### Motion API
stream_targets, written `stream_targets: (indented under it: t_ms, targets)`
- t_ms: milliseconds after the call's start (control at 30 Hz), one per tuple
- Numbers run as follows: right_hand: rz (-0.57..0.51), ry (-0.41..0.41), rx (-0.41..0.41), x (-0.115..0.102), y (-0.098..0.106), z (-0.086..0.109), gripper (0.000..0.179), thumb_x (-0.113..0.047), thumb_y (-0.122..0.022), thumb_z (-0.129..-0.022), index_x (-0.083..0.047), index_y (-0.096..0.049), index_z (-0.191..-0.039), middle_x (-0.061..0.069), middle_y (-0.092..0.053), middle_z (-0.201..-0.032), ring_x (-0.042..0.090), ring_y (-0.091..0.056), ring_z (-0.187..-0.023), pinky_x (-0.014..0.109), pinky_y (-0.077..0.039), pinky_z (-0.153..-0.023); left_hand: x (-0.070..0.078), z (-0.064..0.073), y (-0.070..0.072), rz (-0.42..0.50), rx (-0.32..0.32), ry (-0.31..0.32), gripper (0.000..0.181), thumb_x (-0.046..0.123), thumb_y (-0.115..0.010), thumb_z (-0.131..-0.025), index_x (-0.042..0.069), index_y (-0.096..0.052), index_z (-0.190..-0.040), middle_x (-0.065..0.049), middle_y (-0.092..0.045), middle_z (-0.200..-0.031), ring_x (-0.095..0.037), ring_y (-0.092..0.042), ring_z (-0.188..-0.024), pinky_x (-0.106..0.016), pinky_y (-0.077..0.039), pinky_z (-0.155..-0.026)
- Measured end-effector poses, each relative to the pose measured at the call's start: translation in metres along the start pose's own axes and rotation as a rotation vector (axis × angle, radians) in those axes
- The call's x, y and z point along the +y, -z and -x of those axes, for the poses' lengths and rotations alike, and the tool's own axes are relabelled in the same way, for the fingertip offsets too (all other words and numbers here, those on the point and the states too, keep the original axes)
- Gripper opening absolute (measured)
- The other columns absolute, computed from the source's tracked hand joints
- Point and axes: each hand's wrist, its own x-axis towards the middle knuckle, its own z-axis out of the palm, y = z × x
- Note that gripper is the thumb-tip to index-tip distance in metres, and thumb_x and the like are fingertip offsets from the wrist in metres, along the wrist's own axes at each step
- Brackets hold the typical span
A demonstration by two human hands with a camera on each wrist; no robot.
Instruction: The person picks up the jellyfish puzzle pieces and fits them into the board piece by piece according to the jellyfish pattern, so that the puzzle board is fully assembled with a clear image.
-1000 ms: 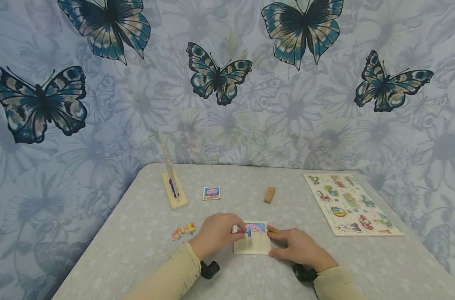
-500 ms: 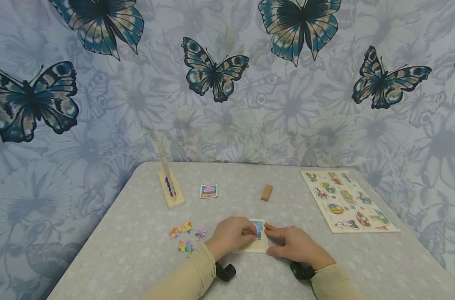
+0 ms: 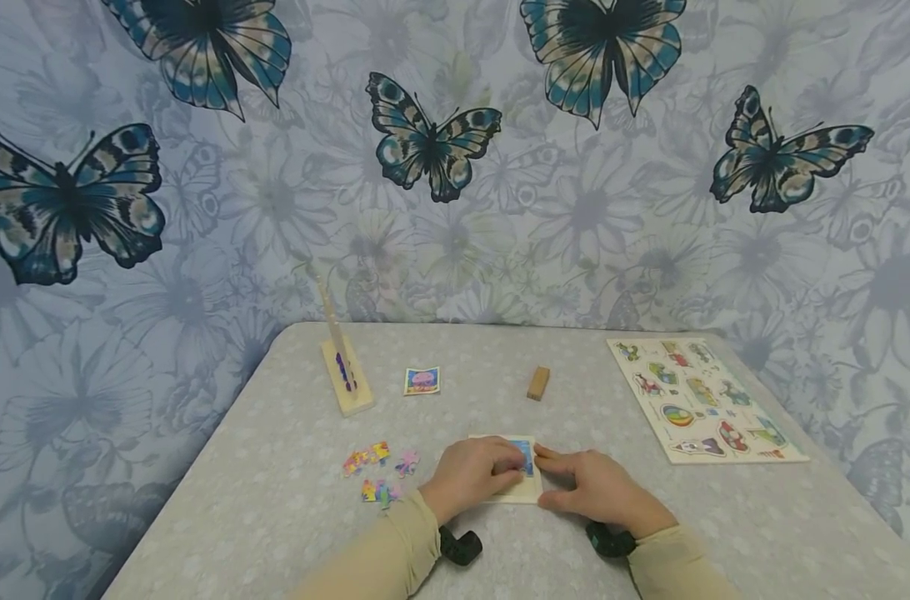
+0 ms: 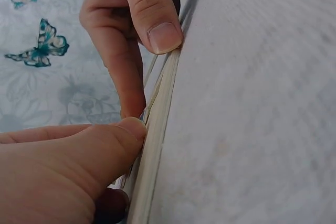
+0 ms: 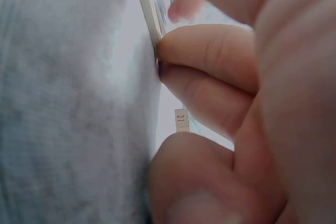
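A small pale wooden puzzle tray (image 3: 530,492) lies in front of me, with blue picture pieces (image 3: 527,457) along its upper right. Over its left part, my left hand (image 3: 473,475) pinches a puzzle piece between thumb and bent fingers; the hand mostly hides it. In the left wrist view, the thumb tip is right at the tray's edge (image 4: 157,150). My right hand (image 3: 601,487) rests against the tray's right side, thumb near the front corner and fingers near the back one. Loose jigsaw pieces (image 3: 367,458) lie left of my left hand.
A small picture card (image 3: 422,381) and a wooden block (image 3: 538,383) lie farther back. At back left stands a wooden base with an upright panel and purple parts (image 3: 350,379). A large picture puzzle board (image 3: 698,404) occupies the right side. Behind the table hangs butterfly-patterned cloth (image 3: 434,283).
My left hand has moved right across the tray with the puzzle piece, uncovering more loose pieces on the left. The right hand stays at the tray's right side.
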Motion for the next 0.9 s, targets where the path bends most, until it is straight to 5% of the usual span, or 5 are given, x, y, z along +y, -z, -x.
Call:
stream_targets:
  t_ms: [167,367,567,733,900]
  targets:
    - [-0.011,0.010,0.001,-0.0009,0.0007,0.0002,0.067,-0.047,-0.076,-0.091,-0.013,-0.058,-0.146,0.002,-0.051,-0.154,0.003,-0.019,-0.043,0.022,-0.032,-0.047,-0.0014,-0.0005,-0.0025,0.012,-0.008,0.055,0.036,0.039,-0.077,-0.093,0.026,-0.074,-0.127,0.012,-0.071,-0.122,-0.001,-0.065,-0.089,-0.025,-0.055,-0.079]
    - [0.001,0.009,0.001,-0.0018,0.0012,-0.0001,0.068,-0.049,-0.075,-0.091,-0.014,-0.057,-0.147,0.001,-0.050,-0.155,0.003,-0.019,-0.042,0.022,-0.032,-0.047,-0.0033,0.0000,-0.0045,-0.015,-0.013,0.014,0.023,0.038,-0.074,-0.096,0.026,-0.080,-0.115,0.013,-0.072,-0.122,-0.006,-0.069,-0.109,-0.029,-0.056,-0.090]
    - [0.007,-0.004,0.000,-0.0020,0.0010,-0.0003,0.068,-0.048,-0.075,-0.091,-0.013,-0.057,-0.147,0.001,-0.050,-0.155,0.004,-0.019,-0.043,0.023,-0.031,-0.047,-0.0038,-0.0011,-0.0045,-0.012,-0.005,0.010,0.025,0.037,-0.075,-0.094,0.025,-0.078,-0.117,0.011,-0.071,-0.119,-0.003,-0.067,-0.092,-0.026,-0.055,-0.081]
    - [0.001,-0.002,0.001,-0.0014,0.0008,-0.0008,0.067,-0.047,-0.076,-0.091,-0.013,-0.058,-0.146,0.001,-0.050,-0.155,0.004,-0.018,-0.043,0.023,-0.031,-0.046,-0.0047,-0.0018,-0.0047,0.050,0.004,0.058,0.013,0.032,-0.078,-0.092,0.026,-0.073,-0.102,0.012,-0.069,-0.106,0.001,-0.051,-0.070,-0.020,-0.045,-0.064]
    - [-0.015,0.002,0.004,-0.0006,-0.0005,-0.0008,0.067,-0.046,-0.076,-0.091,-0.011,-0.058,-0.146,0.002,-0.050,-0.154,0.003,-0.017,-0.043,0.022,-0.030,-0.044,-0.0045,-0.0021,-0.0051,0.055,0.018,0.071,0.009,0.031,-0.077,-0.093,0.028,-0.070,-0.089,0.014,-0.069,-0.107,0.004,-0.055,-0.076,-0.020,-0.048,-0.068]
